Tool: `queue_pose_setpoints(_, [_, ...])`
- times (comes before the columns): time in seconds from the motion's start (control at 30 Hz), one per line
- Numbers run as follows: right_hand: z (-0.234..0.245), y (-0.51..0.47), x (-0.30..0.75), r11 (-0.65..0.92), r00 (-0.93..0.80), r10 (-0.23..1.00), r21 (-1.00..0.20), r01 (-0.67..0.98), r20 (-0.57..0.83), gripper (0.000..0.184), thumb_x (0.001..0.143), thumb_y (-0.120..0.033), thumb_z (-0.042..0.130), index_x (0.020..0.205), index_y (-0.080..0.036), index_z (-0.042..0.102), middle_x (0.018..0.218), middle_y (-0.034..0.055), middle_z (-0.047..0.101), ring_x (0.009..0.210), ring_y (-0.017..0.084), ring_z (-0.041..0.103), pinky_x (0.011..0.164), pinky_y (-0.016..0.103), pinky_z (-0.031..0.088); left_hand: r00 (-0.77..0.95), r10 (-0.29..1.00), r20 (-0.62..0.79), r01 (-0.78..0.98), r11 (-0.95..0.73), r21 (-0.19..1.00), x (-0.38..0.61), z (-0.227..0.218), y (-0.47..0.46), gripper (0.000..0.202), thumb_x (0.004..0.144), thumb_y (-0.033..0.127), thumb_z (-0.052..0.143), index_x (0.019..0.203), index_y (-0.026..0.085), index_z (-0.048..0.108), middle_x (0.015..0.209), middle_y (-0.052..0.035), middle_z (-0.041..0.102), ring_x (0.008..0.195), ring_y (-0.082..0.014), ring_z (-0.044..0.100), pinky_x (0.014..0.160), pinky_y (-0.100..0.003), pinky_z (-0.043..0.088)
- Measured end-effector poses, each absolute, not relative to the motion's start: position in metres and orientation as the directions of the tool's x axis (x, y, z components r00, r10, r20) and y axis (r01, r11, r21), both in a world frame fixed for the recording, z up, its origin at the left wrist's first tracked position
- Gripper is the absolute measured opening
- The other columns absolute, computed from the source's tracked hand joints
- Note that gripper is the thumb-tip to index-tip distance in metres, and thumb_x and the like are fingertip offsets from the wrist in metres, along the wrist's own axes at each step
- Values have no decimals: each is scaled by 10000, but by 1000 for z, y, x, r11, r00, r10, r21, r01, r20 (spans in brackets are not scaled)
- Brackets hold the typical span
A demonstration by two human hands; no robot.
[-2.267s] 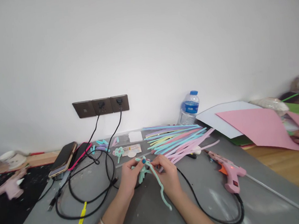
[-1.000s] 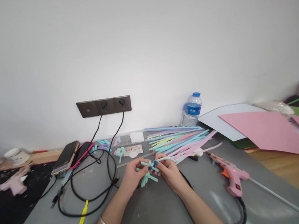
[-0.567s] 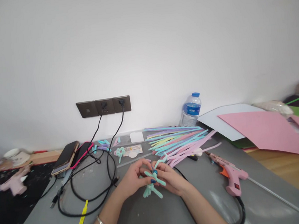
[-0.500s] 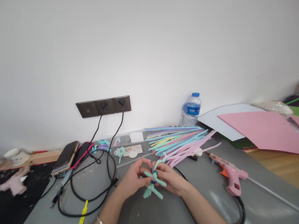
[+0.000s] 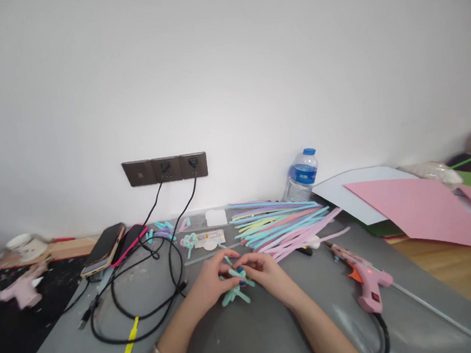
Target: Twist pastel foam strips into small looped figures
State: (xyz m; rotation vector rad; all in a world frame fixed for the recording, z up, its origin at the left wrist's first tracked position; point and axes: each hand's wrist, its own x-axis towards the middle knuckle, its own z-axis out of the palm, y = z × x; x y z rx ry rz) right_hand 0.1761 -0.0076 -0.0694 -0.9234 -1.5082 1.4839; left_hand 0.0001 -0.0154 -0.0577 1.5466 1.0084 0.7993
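Observation:
Both hands meet over the grey table around a mint-green pipe cleaner shape with several short arms sticking out. My left hand pinches it from the left, thumb and fingers closed on it. From the right, my right hand has its thumb and forefinger pressed together at the top of the same shape. The fingers hide part of its middle. Behind the hands lies a bundle of pastel pipe cleaners. A smaller mint-green pipe cleaner flower rests to the left, beside a printed card.
A pink hot glue gun with a lit red light lies at right, its cord trailing forward. Black cables loop at left near two phones. A water bottle and pink paper sheets are at the back right.
The pipe cleaner shape has turned in the hands, and its upper arm now leans left instead of right. My right hand's fingers have moved up to its top.

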Motion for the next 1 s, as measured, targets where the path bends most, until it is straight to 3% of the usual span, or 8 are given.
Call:
queue_pose_setpoints(0.17, [-55,-15,180,185,-419,896,-981,59,144,222,807,-338,610,866,-170,742,822,51,656,747,179,602,679,283,463,363,931,-41,229,-46,972,0,-60,-11,406,688,213,700,1049,169,519,584,31,637,513,-126,576,501,-200,384])
queue_pose_setpoints(0.3, [-58,-12,181,78,-422,905,-996,30,58,193,721,-314,699,845,-176,751,768,33,683,696,170,617,655,278,476,329,943,-46,247,-39,968,1,-63,-10,391,669,232,708,1000,175,508,568,44,624,483,-109,541,481,-189,362])
queue_pose_setpoints(0.43, [-62,-9,182,-66,-445,891,-996,56,-84,149,654,-274,733,756,-167,747,615,2,675,519,118,557,512,231,413,350,936,30,284,-136,949,2,-65,-13,431,626,162,706,1007,204,507,557,78,591,500,-104,529,490,-183,360])
queue_pose_setpoints(0.57, [-66,-9,181,-119,-418,899,-991,54,-131,90,636,-239,728,684,-165,714,530,-25,627,422,88,504,436,205,382,383,923,36,308,-164,937,4,-64,-16,485,613,124,695,1047,221,503,592,77,597,544,-117,545,520,-195,391])
queue_pose_setpoints(0.7, [-70,-8,178,-121,-341,933,-993,-3,-113,127,631,-272,740,671,-164,686,536,-35,610,440,87,507,456,211,416,380,924,47,166,-118,979,4,-64,-14,424,661,186,702,1021,211,479,639,71,569,538,-97,514,509,-187,371])
queue_pose_setpoints(0.9, [-71,-3,176,-88,-223,973,-990,-110,-62,233,607,-337,762,669,-168,615,565,-38,592,463,86,488,436,207,418,315,943,-110,-78,141,987,0,-64,-7,357,765,498,624,863,187,480,574,67,524,515,-95,501,496,-189,333])
queue_pose_setpoints(1.0, [-70,-3,176,-83,-215,975,-990,-118,-56,251,590,-314,771,656,-175,573,574,-46,581,455,82,482,415,203,423,388,913,-126,-135,192,972,-1,-59,-10,381,734,460,690,916,178,509,707,11,624,645,-128,587,590,-223,413])
